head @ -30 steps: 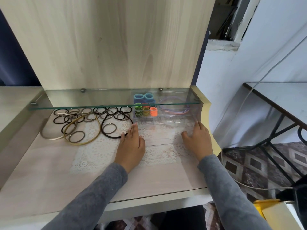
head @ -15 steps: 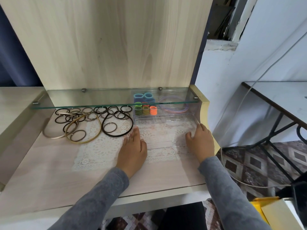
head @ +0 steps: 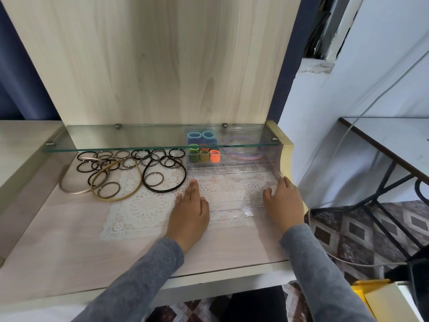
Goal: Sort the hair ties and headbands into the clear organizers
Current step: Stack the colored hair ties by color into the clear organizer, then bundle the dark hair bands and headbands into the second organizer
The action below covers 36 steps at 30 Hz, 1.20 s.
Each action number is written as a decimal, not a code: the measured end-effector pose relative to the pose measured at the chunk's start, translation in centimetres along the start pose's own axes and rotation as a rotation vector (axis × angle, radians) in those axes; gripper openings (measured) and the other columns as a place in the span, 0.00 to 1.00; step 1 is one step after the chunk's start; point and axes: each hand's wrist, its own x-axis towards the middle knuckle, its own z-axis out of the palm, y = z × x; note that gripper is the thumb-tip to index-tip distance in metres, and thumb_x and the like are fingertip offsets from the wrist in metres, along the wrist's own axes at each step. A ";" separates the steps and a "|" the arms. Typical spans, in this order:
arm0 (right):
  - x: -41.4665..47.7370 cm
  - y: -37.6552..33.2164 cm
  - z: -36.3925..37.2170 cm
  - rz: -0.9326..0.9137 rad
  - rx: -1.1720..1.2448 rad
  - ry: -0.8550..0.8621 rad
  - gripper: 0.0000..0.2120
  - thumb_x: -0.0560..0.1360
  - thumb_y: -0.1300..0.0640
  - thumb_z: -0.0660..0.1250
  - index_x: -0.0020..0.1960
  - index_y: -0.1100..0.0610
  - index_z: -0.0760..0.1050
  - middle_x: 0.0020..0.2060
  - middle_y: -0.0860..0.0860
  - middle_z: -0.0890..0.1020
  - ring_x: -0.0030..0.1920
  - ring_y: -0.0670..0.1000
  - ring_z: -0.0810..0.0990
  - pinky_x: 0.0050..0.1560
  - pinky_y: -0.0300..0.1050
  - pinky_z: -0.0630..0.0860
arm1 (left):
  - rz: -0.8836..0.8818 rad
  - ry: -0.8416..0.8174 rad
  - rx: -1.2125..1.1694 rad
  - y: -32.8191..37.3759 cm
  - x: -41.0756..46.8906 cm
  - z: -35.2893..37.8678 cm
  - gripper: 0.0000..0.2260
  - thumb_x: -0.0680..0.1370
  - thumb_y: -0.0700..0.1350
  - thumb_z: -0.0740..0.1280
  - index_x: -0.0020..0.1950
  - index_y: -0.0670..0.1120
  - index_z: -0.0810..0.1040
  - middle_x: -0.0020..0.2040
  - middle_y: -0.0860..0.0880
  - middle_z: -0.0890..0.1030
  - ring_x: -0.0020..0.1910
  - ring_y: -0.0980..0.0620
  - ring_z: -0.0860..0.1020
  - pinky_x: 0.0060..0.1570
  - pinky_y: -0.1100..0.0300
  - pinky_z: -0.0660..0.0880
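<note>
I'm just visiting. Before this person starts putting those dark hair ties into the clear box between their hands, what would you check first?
1. Hands free: ok. The left hand and right hand rest at the sides of the near clear organizer, holding no tie.
2. Near organizer empty: ok. Only the lace mat shows through it.
3. Loose dark hair ties in plain sight: ok, spread left of the organizer.
4. Headbands separate from ties: not ok. The gold headband and black headband each encircle a tie.
5. Room in the back organizer under the glass shelf: cannot tell.
</note>
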 end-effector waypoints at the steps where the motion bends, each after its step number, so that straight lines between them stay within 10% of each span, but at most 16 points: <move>1: 0.1 0.1 0.0 0.001 0.005 -0.001 0.22 0.77 0.57 0.59 0.67 0.68 0.68 0.66 0.62 0.73 0.65 0.61 0.70 0.69 0.53 0.65 | 0.000 0.002 -0.003 0.1 0.0 0.1 0.26 0.85 0.44 0.49 0.81 0.42 0.45 0.82 0.47 0.49 0.80 0.53 0.51 0.78 0.58 0.42; 18: 0.4 -0.8 0.6 -0.039 -0.121 0.056 0.25 0.79 0.51 0.55 0.70 0.66 0.66 0.68 0.62 0.71 0.71 0.63 0.66 0.72 0.57 0.61 | 0.068 0.064 0.106 -2.0 0.3 -2.2 0.30 0.80 0.61 0.41 0.81 0.52 0.52 0.81 0.53 0.55 0.80 0.54 0.51 0.78 0.56 0.41; 36: -2.4 -16.9 4.0 -0.648 0.260 0.069 0.06 0.72 0.63 0.67 0.48 0.63 0.79 0.43 0.57 0.80 0.46 0.57 0.78 0.44 0.50 0.79 | -0.243 0.231 0.431 -10.4 -0.8 -9.0 0.26 0.78 0.52 0.50 0.75 0.48 0.67 0.79 0.46 0.63 0.78 0.45 0.60 0.76 0.44 0.53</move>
